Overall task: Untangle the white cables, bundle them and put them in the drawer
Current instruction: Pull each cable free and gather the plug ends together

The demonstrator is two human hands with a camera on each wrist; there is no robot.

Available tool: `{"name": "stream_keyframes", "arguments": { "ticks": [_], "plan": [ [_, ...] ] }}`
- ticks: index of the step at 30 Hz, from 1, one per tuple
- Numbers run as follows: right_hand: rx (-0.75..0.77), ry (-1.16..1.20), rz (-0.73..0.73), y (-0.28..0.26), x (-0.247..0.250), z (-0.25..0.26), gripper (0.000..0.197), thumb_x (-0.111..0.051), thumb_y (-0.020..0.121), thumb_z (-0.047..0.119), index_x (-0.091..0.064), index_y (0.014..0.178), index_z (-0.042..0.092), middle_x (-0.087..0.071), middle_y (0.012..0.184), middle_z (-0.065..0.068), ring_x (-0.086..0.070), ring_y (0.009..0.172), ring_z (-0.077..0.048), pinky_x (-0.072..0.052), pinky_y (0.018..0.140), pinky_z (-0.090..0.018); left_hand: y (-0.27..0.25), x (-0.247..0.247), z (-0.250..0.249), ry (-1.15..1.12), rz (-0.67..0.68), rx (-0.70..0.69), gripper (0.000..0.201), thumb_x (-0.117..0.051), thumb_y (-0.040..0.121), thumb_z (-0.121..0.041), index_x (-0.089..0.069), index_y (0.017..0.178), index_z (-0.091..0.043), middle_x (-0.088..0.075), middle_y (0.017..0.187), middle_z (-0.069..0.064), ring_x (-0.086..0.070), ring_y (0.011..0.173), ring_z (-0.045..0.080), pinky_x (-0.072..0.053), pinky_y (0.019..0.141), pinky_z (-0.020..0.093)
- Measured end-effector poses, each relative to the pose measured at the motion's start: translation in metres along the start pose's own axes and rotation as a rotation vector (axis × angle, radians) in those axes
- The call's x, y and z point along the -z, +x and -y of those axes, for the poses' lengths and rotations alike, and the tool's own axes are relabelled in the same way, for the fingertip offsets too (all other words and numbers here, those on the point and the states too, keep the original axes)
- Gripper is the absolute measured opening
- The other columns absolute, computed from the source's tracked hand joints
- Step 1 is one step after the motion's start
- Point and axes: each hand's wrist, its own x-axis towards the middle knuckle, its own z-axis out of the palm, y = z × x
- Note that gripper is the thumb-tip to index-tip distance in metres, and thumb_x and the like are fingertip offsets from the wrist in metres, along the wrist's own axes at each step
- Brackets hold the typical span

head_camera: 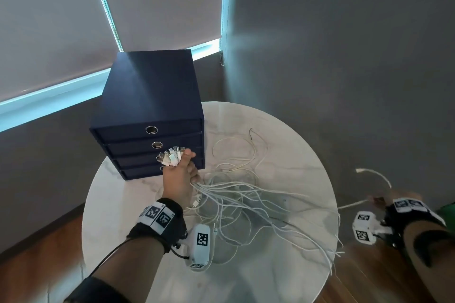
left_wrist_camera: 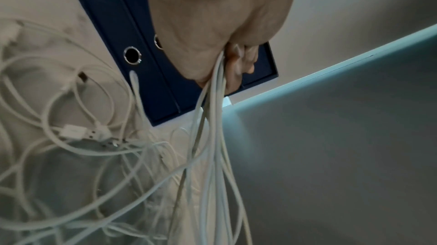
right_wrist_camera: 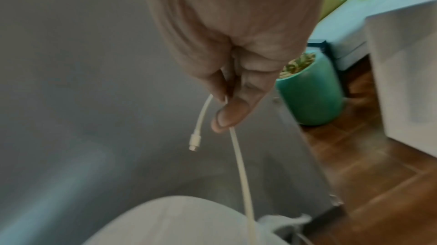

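Observation:
My left hand (head_camera: 181, 174) grips a bunch of white cables just below their plugs (head_camera: 171, 156), which fan out above the fist in front of the navy drawer unit (head_camera: 150, 115). In the left wrist view the gripped strands (left_wrist_camera: 212, 118) hang from the fist (left_wrist_camera: 234, 65). The rest of the white cables (head_camera: 246, 199) sprawl tangled over the round white table (head_camera: 283, 278). My right hand (head_camera: 379, 200), off the table's right edge, pinches one white cable (right_wrist_camera: 238, 155) near its end; its plug (right_wrist_camera: 195, 141) dangles free. All drawers are closed.
The drawer unit has several drawers with metal ring pulls (head_camera: 151, 129) and stands at the table's back left. A teal plant pot (right_wrist_camera: 309, 92) and white furniture (right_wrist_camera: 406, 65) stand on the wooden floor to the right. Grey walls and window blinds lie behind.

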Motion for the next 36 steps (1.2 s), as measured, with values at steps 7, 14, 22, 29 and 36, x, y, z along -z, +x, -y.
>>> {"name": "stream_keyframes", "arguments": {
  "ticks": [7, 14, 22, 29, 36],
  "plan": [
    [0.029, 0.382, 0.121, -0.031, -0.03, 0.034, 0.056, -0.065, 0.087, 0.041, -0.059, 0.127, 0.002, -0.067, 0.123, -0.011, -0.063, 0.109, -0.029, -0.051, 0.094, -0.04, -0.02, -0.052, -0.002, 0.02, 0.176, 0.036, 0.021, -0.056, 0.102, -0.025, -0.057, 0.085, -0.012, -0.036, 0.055, -0.004, -0.032, 0.045, 0.008, -0.03, 0.042, 0.021],
    [1.014, 0.728, 0.535, -0.165, -0.002, 0.215, 0.033, -0.08, 0.079, 0.022, -0.063, 0.106, 0.03, -0.073, 0.095, 0.004, -0.07, 0.09, -0.013, -0.054, 0.086, -0.029, -0.024, -0.097, -0.009, -0.026, 0.243, 0.002, 0.022, -0.057, 0.102, -0.024, -0.059, 0.085, -0.01, -0.031, 0.054, -0.002, -0.029, 0.046, 0.01, -0.03, 0.042, 0.024],
    [0.861, 0.409, 0.483, -0.142, -0.033, 0.197, 0.043, -0.065, 0.091, 0.042, -0.055, 0.052, 0.027, -0.044, 0.042, 0.014, -0.037, 0.04, 0.001, -0.034, 0.05, -0.018, -0.002, -0.069, -0.047, -0.171, 0.146, -0.049, 0.025, -0.052, 0.104, -0.023, -0.057, 0.081, -0.016, -0.034, 0.052, -0.007, -0.027, 0.043, 0.006, -0.025, 0.041, 0.02],
    [0.559, 0.188, 0.332, -0.064, -0.057, 0.083, 0.032, -0.067, 0.091, 0.037, -0.065, 0.066, 0.015, -0.051, 0.053, 0.008, -0.045, 0.051, -0.008, -0.036, 0.054, -0.023, 0.008, -0.041, -0.046, -0.185, 0.058, -0.012, 0.026, -0.05, 0.105, -0.023, -0.056, 0.08, -0.016, -0.032, 0.05, -0.008, -0.025, 0.041, 0.006, -0.024, 0.04, 0.019],
    [0.247, 0.123, 0.134, -0.026, -0.045, 0.008, 0.019, -0.06, 0.095, 0.027, -0.073, 0.09, 0.013, -0.071, 0.097, -0.016, -0.065, 0.092, -0.029, -0.047, 0.083, -0.036, 0.004, -0.029, -0.037, -0.124, 0.101, 0.025, 0.025, -0.051, 0.104, -0.023, -0.056, 0.081, -0.015, -0.032, 0.05, -0.007, -0.026, 0.041, 0.006, -0.025, 0.04, 0.019]
  ]
}}
